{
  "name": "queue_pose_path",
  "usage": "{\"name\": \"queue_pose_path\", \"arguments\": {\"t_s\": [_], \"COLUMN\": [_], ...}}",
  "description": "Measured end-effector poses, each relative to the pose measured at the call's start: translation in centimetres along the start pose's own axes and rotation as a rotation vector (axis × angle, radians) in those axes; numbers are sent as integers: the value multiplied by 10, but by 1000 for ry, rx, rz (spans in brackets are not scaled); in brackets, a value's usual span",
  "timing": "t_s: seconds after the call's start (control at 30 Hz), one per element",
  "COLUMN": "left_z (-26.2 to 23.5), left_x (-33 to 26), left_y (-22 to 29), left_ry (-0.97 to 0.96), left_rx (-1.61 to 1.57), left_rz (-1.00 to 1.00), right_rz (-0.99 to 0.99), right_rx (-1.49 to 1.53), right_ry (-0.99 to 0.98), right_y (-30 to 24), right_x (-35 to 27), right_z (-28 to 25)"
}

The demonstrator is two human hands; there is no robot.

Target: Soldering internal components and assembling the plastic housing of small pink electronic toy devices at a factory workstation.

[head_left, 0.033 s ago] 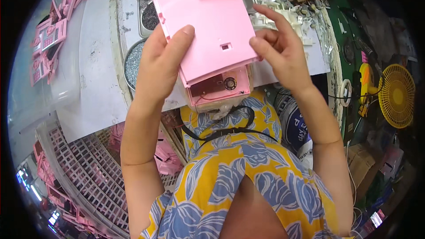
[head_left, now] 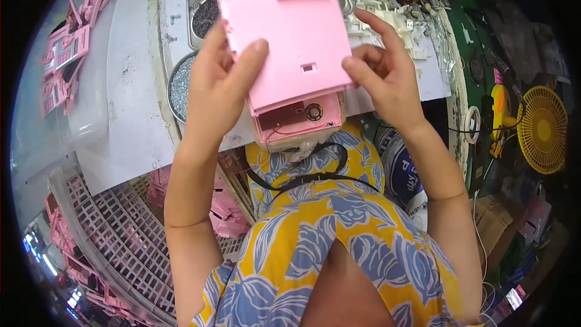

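Observation:
A pink plastic casing panel [head_left: 289, 33], with a raised block at its far end and a small square hole, is held up between my hands. My left hand [head_left: 223, 88] grips its left edge, thumb on the upper face and fingers mostly hidden underneath. At the near right corner my right hand [head_left: 384, 69] pinches the edge with the thumb; its index finger sticks out and the others curl. Below the panel lies an open pink housing [head_left: 330, 122] with a dark interior, a round black part [head_left: 314, 112] and a thin wire. The panel hides the rest of it.
Metal trays of dark screws [head_left: 206, 18] and a round dish of silvery bits [head_left: 181, 88] stand behind my left hand. White plastic parts [head_left: 393, 21] lie right. Pink assemblies [head_left: 63, 51] are far left, a basket [head_left: 115, 236] lower left, a yellow fan [head_left: 542, 130] right.
The pink panel has shifted slightly right, its far end most, and looks a little blurred. Both hands keep their hold; the open housing below has barely moved.

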State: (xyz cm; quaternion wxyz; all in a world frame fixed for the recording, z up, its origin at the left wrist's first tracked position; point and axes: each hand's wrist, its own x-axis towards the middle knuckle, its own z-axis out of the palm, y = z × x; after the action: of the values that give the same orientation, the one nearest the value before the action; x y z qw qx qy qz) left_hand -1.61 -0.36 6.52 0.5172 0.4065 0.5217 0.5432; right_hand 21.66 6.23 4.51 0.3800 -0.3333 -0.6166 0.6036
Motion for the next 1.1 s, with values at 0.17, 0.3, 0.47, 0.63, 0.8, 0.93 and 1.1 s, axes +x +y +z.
{"name": "queue_pose_path", "arguments": {"t_s": [0.17,0.3,0.47,0.63,0.8,0.93,1.1], "left_z": [-2,-8,-10,-2,-14,-69,-101], "left_x": [-26,-28,-47,-71,-70,-54,-33], "left_y": [-40,-58,-58,-77,-70,-55,-51], "left_ry": [71,76,138,268,218,193,191], "left_rx": [646,739,691,803,781,594,1297], "left_rz": [181,216,97,124,58,4,207], "right_rz": [109,188,41,-125,-80,38,-500], "right_rx": [-510,-641,-671,-1095,-1176,-417,132], "right_ry": [-14,-68,-168,-244,-432,-201,132], "right_y": [14,15,31,31,8,-13,-53], "right_x": [-47,-41,-31,-34,-12,44,188], "right_z": [-1,6,1,7,1,-38,-32]}}
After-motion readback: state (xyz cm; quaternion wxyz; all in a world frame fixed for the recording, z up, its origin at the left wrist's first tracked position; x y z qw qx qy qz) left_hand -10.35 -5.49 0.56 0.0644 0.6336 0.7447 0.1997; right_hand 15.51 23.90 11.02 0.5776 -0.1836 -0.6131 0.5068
